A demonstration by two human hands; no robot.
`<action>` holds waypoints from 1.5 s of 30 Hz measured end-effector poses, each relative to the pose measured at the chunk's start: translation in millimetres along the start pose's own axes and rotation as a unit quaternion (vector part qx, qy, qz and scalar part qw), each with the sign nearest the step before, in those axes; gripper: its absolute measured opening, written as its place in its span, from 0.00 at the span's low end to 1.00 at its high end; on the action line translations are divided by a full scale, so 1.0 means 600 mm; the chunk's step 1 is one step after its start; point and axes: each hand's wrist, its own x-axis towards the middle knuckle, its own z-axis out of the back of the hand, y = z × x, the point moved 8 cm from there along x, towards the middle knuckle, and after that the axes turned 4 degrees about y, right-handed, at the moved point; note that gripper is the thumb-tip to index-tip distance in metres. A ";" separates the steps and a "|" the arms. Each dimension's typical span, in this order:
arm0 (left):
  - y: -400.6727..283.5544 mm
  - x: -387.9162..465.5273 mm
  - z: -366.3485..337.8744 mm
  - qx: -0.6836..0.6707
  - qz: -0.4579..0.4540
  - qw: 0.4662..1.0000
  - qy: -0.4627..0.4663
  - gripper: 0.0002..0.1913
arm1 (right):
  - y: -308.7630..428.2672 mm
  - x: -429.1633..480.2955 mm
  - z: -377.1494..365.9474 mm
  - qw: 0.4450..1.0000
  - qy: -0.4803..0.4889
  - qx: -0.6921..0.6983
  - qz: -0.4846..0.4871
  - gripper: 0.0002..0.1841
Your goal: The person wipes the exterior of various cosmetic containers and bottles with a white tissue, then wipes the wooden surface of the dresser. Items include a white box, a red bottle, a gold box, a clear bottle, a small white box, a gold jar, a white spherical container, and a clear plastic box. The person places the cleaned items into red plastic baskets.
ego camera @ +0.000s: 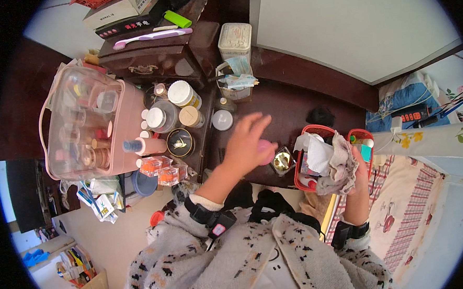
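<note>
My left hand (243,146), blurred, is over the dark wooden tabletop with its fingers spread. A round pink object (264,152) shows by the thumb and palm; whether the hand grips it cannot be told. Just right of it lies a small square mirror-like item (282,161). My right hand (359,173) holds a crumpled greyish cloth (340,166) against the red plastic basket (299,176). White tissue (318,155) lies in the basket beside the cloth, which hides part of the contents. A second red compartment (359,131) at the right holds small bottles.
A pink cosmetics case (125,146) with a clear lid, jars (181,93) and orange-filled clear bottles (172,175) crowd the left. A white-lidded jar (222,120), a container with face masks (238,93) and a tin (234,38) stand farther back. A dark fuzzy item (320,117) lies behind the basket.
</note>
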 end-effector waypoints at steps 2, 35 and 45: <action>-0.008 0.040 0.057 0.003 -0.023 0.995 -0.094 0.34 | 0.004 0.004 -0.008 1.000 0.016 0.009 0.000 0.18; 0.134 0.300 0.098 0.184 0.298 0.933 -0.086 0.60 | 0.053 0.049 0.023 0.999 -0.020 -0.033 0.021 0.16; 0.113 0.325 0.079 0.234 0.243 0.940 -0.044 0.63 | 0.060 0.049 0.020 0.998 0.003 -0.050 0.039 0.16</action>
